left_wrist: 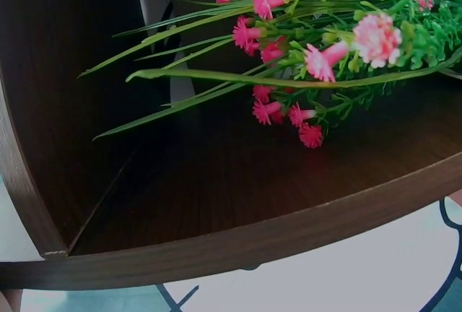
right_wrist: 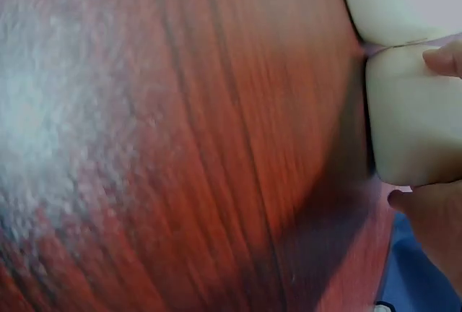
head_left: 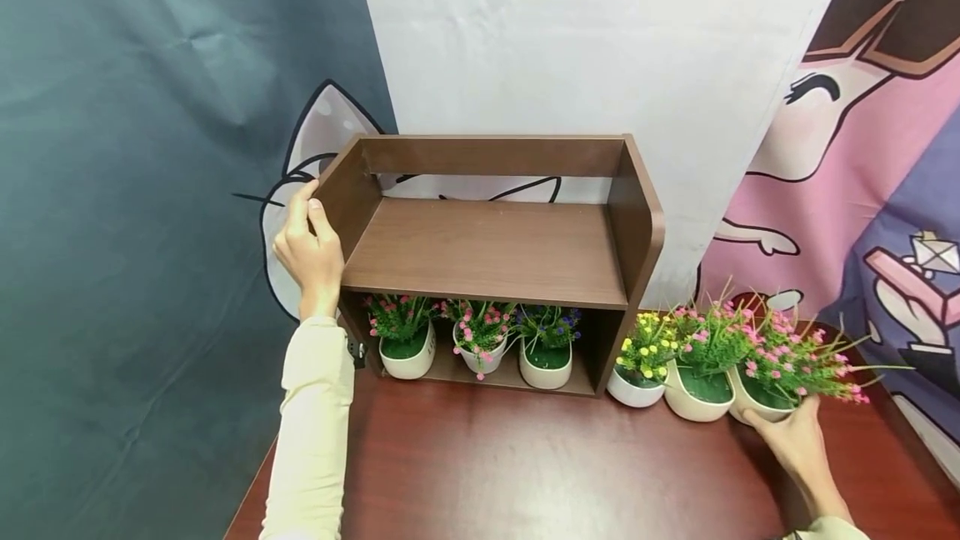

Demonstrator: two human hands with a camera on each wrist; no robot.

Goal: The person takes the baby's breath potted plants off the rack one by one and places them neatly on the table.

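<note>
On the table stands a brown wooden two-tier shelf [head_left: 487, 248]. My left hand [head_left: 309, 252] grips its left side panel [head_left: 347, 198] near the front edge. My right hand [head_left: 798, 440] holds the rightmost white oval flowerpot [head_left: 765, 412] with pink flowers, thumb on its front and fingers round its right side. In the right wrist view, the thumb [right_wrist: 444, 59] lies on that pot's wall. Directly left of it are another pink-flowered pot [head_left: 697, 401] and a round pot with yellow flowers [head_left: 636, 390]. Pink flowers [left_wrist: 310, 59] in the lower tier fill the left wrist view.
In the lower tier stand two pots with pink flowers, a left one [head_left: 408, 363] and a middle one [head_left: 480, 357], and one with blue flowers [head_left: 546, 369]. A printed cloth [head_left: 525, 40] hangs behind the shelf. Glossy red-brown table [head_left: 525, 465] extends in front.
</note>
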